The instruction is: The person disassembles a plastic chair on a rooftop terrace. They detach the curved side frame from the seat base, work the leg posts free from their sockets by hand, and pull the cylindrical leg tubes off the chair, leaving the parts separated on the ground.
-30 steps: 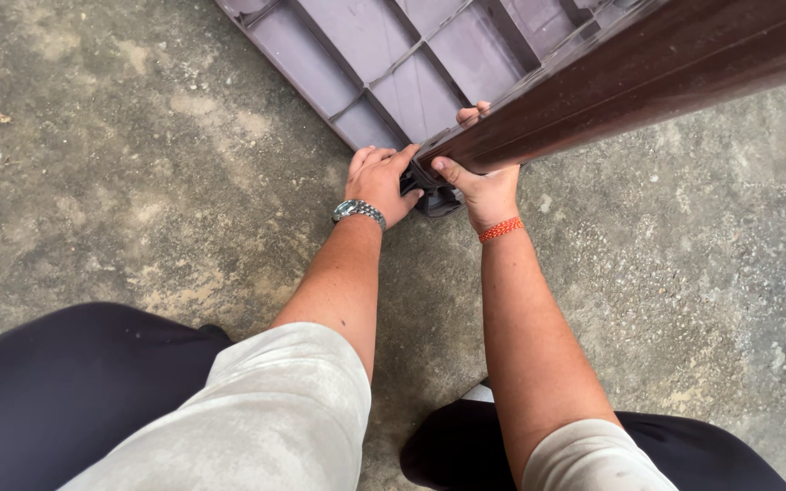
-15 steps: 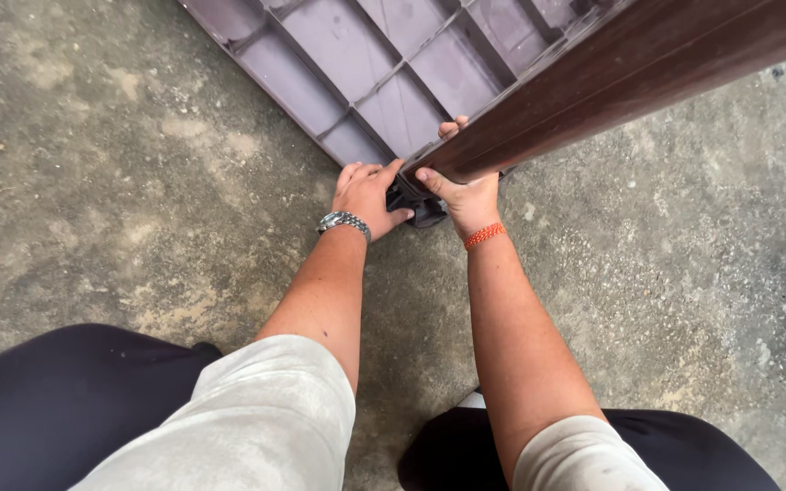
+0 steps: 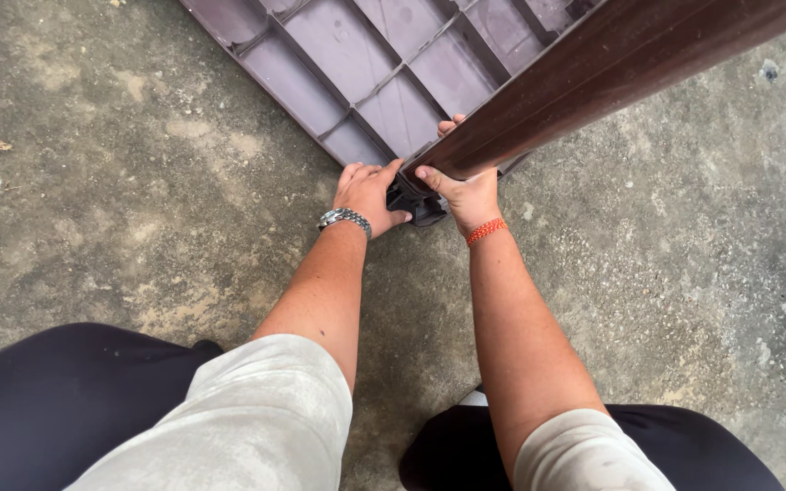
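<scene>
The left hand (image 3: 367, 189) rests palm down with fingers pressed together and curled over a small black fitting (image 3: 416, 205) at the lower corner of a brown panel (image 3: 611, 64). The right hand (image 3: 466, 186) is clamped on the same corner: thumb across the near face of the panel edge, fingers wrapped behind it, one fingertip visible above the edge. The two hands are just beside each other, with the black fitting between them and partly hidden by both; its exact shape cannot be told.

The left wrist carries a metal link watch (image 3: 345, 218). The right wrist carries an orange beaded band (image 3: 486, 231).

The brown panel is a long, smooth, dark slab with a faint sheen, tilted up from the hands toward the upper right corner of the view. Behind it lies a grey-purple moulded tray-like frame (image 3: 357, 55), divided by thin raised ribs into shallow rectangular compartments. The visible compartments hold nothing. One corner of the frame sits directly under the hands.

The concrete floor (image 3: 102, 191) is rough, grey and mottled with pale sandy patches. Light short sleeves and dark trousers fill the lower edge of the view.
</scene>
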A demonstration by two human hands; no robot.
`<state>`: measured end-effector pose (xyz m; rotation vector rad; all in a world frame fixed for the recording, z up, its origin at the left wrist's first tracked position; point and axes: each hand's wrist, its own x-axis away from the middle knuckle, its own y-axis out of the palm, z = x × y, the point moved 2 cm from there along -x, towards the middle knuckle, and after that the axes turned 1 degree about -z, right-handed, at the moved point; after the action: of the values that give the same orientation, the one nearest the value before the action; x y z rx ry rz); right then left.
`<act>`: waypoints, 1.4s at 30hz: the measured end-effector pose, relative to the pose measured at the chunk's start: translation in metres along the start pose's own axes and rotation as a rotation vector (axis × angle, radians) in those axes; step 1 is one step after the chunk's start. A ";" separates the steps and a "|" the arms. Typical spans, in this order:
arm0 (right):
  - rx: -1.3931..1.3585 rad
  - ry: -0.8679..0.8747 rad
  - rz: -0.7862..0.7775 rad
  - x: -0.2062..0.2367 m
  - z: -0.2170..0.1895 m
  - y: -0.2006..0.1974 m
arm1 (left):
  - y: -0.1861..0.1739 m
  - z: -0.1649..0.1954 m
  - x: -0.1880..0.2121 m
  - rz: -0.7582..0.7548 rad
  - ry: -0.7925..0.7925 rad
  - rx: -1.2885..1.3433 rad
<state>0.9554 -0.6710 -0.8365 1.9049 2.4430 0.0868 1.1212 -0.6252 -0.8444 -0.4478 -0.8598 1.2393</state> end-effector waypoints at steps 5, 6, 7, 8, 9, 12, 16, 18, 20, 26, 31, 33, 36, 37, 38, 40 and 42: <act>-0.021 0.050 0.017 0.002 0.002 0.001 | -0.001 -0.001 0.001 -0.019 -0.001 0.003; -0.020 0.033 0.011 0.001 0.002 0.001 | -0.001 -0.001 0.001 -0.014 -0.011 0.001; -0.016 0.014 0.004 0.000 0.002 0.001 | -0.001 -0.002 0.001 -0.008 -0.019 0.001; -0.013 -0.010 -0.004 -0.001 0.002 0.001 | -0.001 -0.002 0.001 0.004 -0.026 -0.002; -0.016 -0.012 -0.005 -0.001 0.003 0.001 | 0.000 -0.002 0.000 0.008 -0.014 0.001; -0.019 0.001 0.007 0.000 0.005 0.001 | 0.002 -0.004 0.000 0.010 0.006 0.001; 0.041 -0.022 0.049 0.003 0.006 0.002 | 0.004 -0.005 -0.001 0.003 0.026 -0.012; 0.065 -0.040 0.057 0.003 0.006 0.001 | 0.003 -0.003 -0.003 0.012 0.044 -0.017; 0.047 -0.030 0.050 0.002 0.006 0.000 | 0.003 -0.003 -0.003 0.037 0.050 -0.032; 0.057 -0.055 0.004 -0.001 0.007 -0.003 | 0.005 -0.003 -0.003 0.026 0.040 -0.028; -0.002 -0.013 0.062 0.003 0.010 -0.001 | 0.009 -0.006 -0.004 0.014 0.063 -0.015; -0.010 0.019 0.078 0.005 0.011 0.001 | 0.010 -0.007 -0.004 0.006 0.047 -0.029; 0.006 0.008 0.062 0.004 0.010 0.001 | 0.011 -0.009 -0.005 -0.001 0.016 -0.026; 0.001 -0.001 0.046 0.004 0.010 0.000 | 0.011 -0.008 -0.005 -0.005 0.015 -0.028; -0.006 -0.013 0.031 0.003 0.009 0.000 | 0.011 -0.008 -0.005 -0.007 0.014 -0.031; -0.026 -0.010 0.013 0.002 0.009 -0.002 | 0.011 -0.008 -0.005 -0.028 0.014 -0.029; -0.019 -0.014 0.016 0.002 0.009 -0.002 | 0.011 -0.007 -0.004 -0.033 0.007 -0.024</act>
<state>0.9536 -0.6697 -0.8455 1.9107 2.4096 0.0968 1.1192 -0.6250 -0.8583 -0.4550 -0.8734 1.1979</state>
